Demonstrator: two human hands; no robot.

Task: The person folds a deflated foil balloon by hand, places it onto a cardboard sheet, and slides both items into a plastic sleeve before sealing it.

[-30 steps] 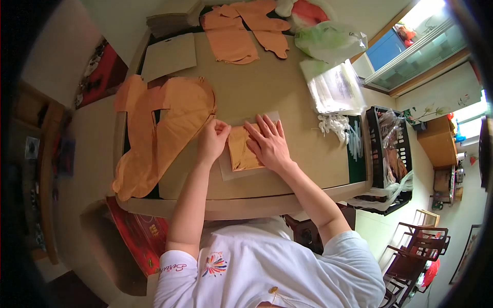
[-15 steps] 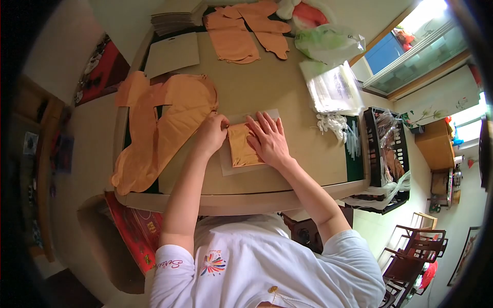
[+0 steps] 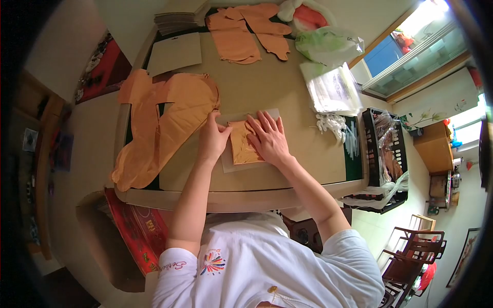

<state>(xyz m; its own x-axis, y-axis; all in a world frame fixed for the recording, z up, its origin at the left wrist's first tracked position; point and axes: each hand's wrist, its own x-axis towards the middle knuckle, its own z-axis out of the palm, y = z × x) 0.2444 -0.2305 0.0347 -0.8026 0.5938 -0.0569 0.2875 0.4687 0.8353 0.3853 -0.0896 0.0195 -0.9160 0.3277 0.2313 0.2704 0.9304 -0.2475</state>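
Note:
My right hand [image 3: 268, 139] lies flat with fingers spread on a folded gold foil packet [image 3: 241, 149], holding it against a pale flat sheet [image 3: 233, 168] on the table. To its left, my left hand [image 3: 213, 137] has its fingertips right at the edge of a large flat orange foil balloon [image 3: 179, 110], with thumb and index finger apart. The thumb points toward the packet's upper left corner. The balloon spreads over the table's left side and hangs over the front left corner.
More flat orange foil balloons [image 3: 233, 38] lie at the back, beside a grey card [image 3: 177, 53] and a card stack [image 3: 177, 19]. At right are clear plastic bags [image 3: 334, 92], white strings [image 3: 331, 124], thin straws [image 3: 352, 138] and a black crate [image 3: 375, 159].
My left hand has turned and shifted slightly left, from the packet's corner to the balloon's edge, its thumb now apart from the index finger. My right hand stays on the packet.

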